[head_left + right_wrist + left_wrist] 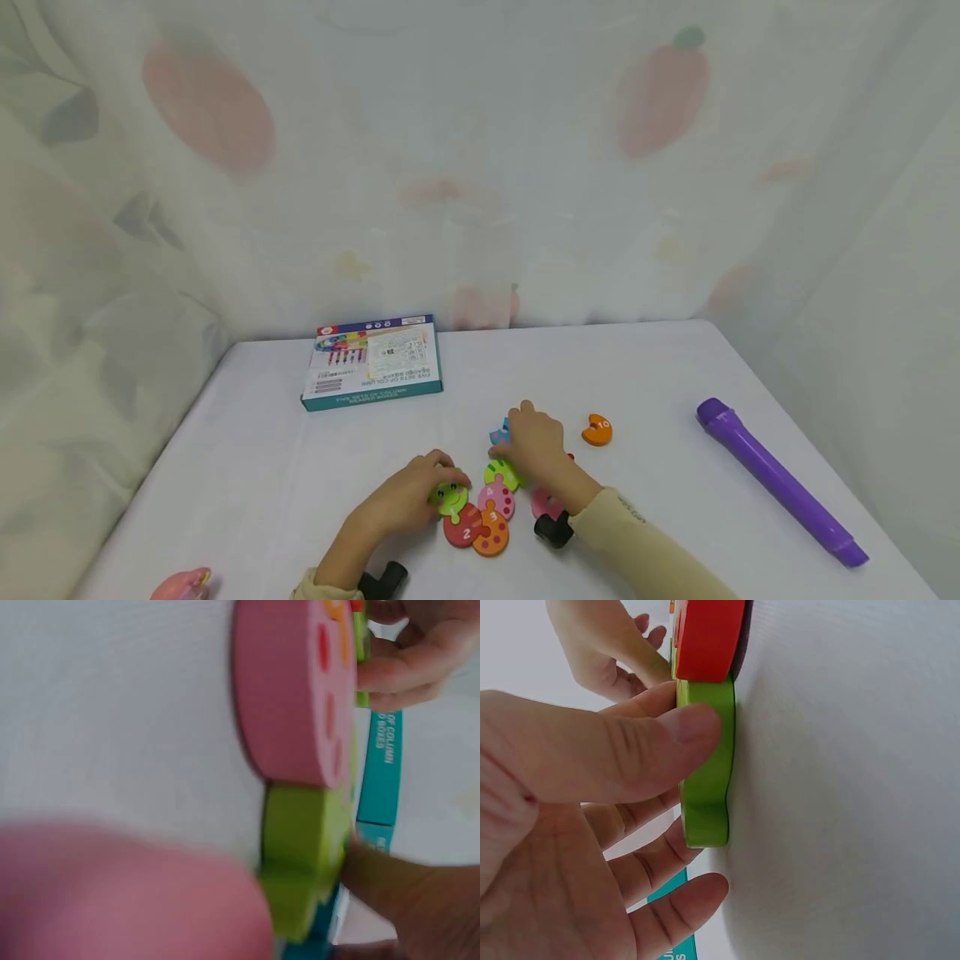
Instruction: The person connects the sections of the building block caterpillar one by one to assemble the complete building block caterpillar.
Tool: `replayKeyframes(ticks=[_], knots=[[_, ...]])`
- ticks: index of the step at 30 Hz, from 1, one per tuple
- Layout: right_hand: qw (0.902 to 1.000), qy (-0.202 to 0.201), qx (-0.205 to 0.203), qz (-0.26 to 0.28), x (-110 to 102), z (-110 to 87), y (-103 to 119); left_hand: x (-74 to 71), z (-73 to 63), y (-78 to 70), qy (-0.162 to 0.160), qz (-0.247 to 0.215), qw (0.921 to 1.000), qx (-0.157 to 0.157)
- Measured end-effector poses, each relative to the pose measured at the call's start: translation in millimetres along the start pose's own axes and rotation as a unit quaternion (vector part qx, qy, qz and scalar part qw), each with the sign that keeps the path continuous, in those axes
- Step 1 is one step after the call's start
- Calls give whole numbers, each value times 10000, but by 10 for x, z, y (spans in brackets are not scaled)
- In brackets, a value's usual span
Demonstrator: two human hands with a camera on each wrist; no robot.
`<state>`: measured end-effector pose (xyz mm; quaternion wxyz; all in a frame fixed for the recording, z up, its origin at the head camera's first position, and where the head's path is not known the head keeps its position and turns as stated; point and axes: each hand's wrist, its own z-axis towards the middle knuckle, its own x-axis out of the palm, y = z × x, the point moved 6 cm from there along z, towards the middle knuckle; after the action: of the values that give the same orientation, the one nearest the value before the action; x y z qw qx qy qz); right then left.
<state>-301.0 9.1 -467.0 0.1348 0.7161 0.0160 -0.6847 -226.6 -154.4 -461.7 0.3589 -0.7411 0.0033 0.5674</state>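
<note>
My left hand (408, 500) holds the green caterpillar-head puzzle piece (452, 500), thumb against its edge in the left wrist view. The head meets a red piece (462, 527) marked 2. An orange piece (492, 535) marked 3, a pink one (496, 498) and a light green one (501, 475) continue the curved chain. At its far end, my right hand (534, 442) pinches a blue puzzle piece (498, 435), mostly covered by the fingers. In the right wrist view, blue shows just past the green piece (296, 840), with a fingertip close by.
Right of the right hand lies an orange piece (597, 430) marked 10. Another pink piece (545, 503) is partly hidden under the right wrist. A flat box (375, 363) lies at the back left, a purple tube (780, 482) at the right, a pink toy (182, 585) front left.
</note>
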Motion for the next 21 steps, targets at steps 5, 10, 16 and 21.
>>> replayKeyframes(ticks=[5, 10, 16, 21], knots=[[9995, -54, -97, 285, -61, -13, 22, 18, 6, 7, 11, 9, 10000, -28], [9922, -70, -481, 1147, -275, -189, -5, 12, 10, 2, -10, 49, 10000, -9], [9786, 491, -862, 1805, -295, -450, -78, -3, 4, -5, 21, 2, 10000, -75], [9823, 494, -918, 1559, -200, -612, -148, 20, 7, 15, 40, -22, 9999, -104]])
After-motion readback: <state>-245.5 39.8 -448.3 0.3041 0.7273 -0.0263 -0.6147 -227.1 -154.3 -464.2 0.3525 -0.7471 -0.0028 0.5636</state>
